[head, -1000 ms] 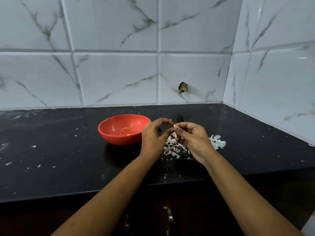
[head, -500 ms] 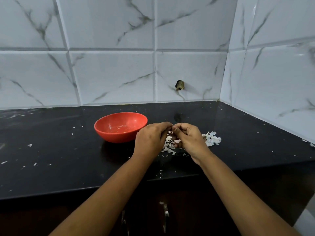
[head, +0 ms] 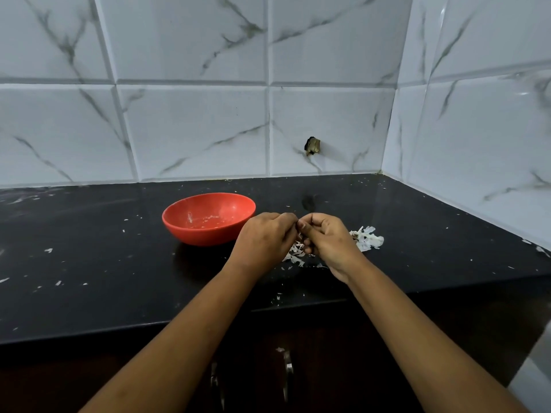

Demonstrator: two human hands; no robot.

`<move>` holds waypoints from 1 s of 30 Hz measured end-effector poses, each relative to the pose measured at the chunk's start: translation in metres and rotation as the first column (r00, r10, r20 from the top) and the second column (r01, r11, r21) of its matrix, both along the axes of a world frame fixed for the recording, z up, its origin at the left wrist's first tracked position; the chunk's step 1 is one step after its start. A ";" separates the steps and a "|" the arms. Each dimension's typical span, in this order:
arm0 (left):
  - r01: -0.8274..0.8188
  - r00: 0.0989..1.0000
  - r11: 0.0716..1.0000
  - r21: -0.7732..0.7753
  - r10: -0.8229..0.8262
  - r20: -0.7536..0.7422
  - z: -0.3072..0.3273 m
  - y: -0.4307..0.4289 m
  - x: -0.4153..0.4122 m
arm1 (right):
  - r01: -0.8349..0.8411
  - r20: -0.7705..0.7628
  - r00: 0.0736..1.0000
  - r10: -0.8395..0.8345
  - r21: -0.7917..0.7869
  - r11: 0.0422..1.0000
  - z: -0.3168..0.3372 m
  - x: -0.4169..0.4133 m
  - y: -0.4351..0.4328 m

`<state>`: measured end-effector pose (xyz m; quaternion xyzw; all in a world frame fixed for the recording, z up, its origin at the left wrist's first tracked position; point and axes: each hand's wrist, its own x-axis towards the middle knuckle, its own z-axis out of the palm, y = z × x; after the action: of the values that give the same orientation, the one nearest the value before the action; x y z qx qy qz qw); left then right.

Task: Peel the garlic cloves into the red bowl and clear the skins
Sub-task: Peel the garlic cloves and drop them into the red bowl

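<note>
Red bowl [head: 205,234], garlic skins [head: 368,239], one garlic clove [head: 299,231].
Bowl stood upright, pale scraps inside; white skins lay heaped right of it; clove barely showed, mostly hidden.

One round red plastic bowl [head: 202,234] sits just left of the fingers. Two bare hands, the left hand [head: 265,239] and the right hand [head: 331,242], meet fingertip to fingertip. What they pinch is hidden, so no clove can be counted. There are two heaps of white papery garlic skins: one heap [head: 296,253] beneath the fingers and another heap [head: 368,239] just right of them. The loose white flecks are too many to count. Two metal cabinet handles [head: 287,374] hang well below the fingers.
</note>
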<state>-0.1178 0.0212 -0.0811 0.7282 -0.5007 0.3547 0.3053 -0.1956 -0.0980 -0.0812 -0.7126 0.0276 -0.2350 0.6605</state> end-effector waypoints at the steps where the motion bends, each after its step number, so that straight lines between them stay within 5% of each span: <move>1: -0.002 1.000 1.000 -0.012 0.002 -0.009 0.000 -0.001 -0.002 | 0.001 0.006 1.000 -0.001 -0.011 1.000 0.000 0.000 0.000; 15: -0.172 0.940 0.967 -0.189 0.104 -0.325 0.003 0.003 0.005 | 0.188 0.089 0.982 -0.167 -0.352 0.917 -0.003 -0.001 0.008; 25: 0.102 0.869 0.967 -0.235 -0.202 -0.451 0.001 0.003 -0.005 | 0.088 0.118 0.989 -0.091 0.034 0.996 -0.002 -0.002 0.001; 30: 0.095 0.846 0.956 -0.277 -0.224 -0.483 0.002 0.003 -0.002 | 0.034 0.084 0.996 -0.039 0.059 0.998 0.001 -0.006 0.004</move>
<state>-0.1199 0.0242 -0.0789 0.7084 -0.4143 0.1813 0.5419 -0.2018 -0.0939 -0.0803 -0.6820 0.0193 -0.2763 0.6769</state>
